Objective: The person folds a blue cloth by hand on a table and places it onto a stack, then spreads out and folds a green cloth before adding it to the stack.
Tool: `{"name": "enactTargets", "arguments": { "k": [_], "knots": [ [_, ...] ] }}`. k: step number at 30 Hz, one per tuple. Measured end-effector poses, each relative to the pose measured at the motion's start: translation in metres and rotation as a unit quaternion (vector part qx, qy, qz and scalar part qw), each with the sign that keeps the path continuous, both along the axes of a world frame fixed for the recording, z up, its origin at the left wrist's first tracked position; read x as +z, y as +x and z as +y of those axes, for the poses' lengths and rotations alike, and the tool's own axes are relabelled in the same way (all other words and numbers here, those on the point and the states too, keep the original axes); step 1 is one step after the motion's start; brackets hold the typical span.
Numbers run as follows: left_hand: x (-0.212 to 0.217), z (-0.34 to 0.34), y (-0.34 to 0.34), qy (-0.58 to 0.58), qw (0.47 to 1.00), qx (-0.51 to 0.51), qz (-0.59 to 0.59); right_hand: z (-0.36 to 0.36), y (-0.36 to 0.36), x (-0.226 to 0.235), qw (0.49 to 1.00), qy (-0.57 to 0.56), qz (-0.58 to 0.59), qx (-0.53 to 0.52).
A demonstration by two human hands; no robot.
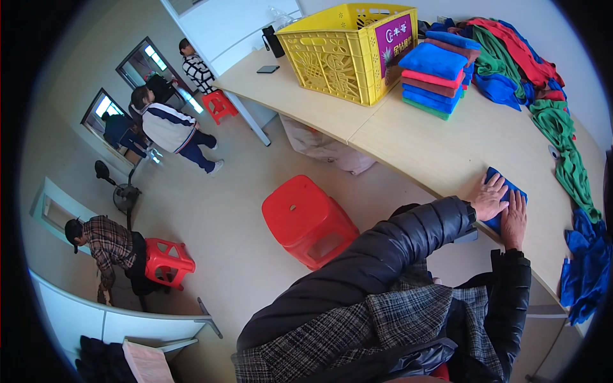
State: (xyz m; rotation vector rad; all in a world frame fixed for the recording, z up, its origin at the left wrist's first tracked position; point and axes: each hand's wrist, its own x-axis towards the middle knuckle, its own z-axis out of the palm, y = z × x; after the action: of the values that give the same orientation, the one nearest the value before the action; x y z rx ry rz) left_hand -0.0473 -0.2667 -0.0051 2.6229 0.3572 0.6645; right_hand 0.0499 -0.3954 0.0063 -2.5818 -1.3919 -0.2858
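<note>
A folded dark blue cloth [513,187] lies on the wooden-topped table close to its front edge. My left hand [488,199] rests flat on its left part, fingers stretched out. Beside it, my right hand [513,223] presses flat on the right part, fingers pointing away from me. Both hands partly cover the cloth. Farther off on the table stands a neat stack of folded cloths [434,60] in blue, red, brown and green. To the right, loose green cloths [562,127] and a crumpled blue cloth [586,262] trail along the table.
A yellow plastic crate [332,60] stands left of the stack on the table [460,143], near a phone [268,69] and a black bottle [272,42]. A heap of red, green and blue cloths [511,48] lies behind. A red stool [300,210] stands on the floor. Several people are at left.
</note>
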Motion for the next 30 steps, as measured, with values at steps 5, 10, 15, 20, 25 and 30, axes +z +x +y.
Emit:
{"name": "enactTargets", "arguments": {
  "k": [5,10,15,20,25,30],
  "knots": [
    [0.006,0.0,-0.002,0.001,1.0,-0.004,0.01,0.001,0.003,-0.003,1.0,0.01,0.0,0.003],
    [0.009,0.003,-0.011,0.006,1.0,0.006,0.021,0.005,-0.003,-0.002,1.0,0.0,-0.001,0.008],
    [0.015,-0.005,-0.012,0.016,0.999,-0.003,0.037,-0.006,-0.003,0.001,1.0,-0.001,0.008,-0.007],
    [0.013,-0.003,-0.011,0.045,0.995,0.013,-0.093,0.004,0.006,-0.019,0.996,0.063,-0.048,0.044],
    [0.009,0.023,-0.022,0.136,0.99,0.03,-0.007,0.028,-0.017,-0.009,0.992,0.118,-0.032,0.032],
    [0.016,0.024,-0.021,0.081,0.988,0.046,0.126,0.026,-0.027,-0.003,0.996,0.083,0.012,-0.009]
  ]
}}
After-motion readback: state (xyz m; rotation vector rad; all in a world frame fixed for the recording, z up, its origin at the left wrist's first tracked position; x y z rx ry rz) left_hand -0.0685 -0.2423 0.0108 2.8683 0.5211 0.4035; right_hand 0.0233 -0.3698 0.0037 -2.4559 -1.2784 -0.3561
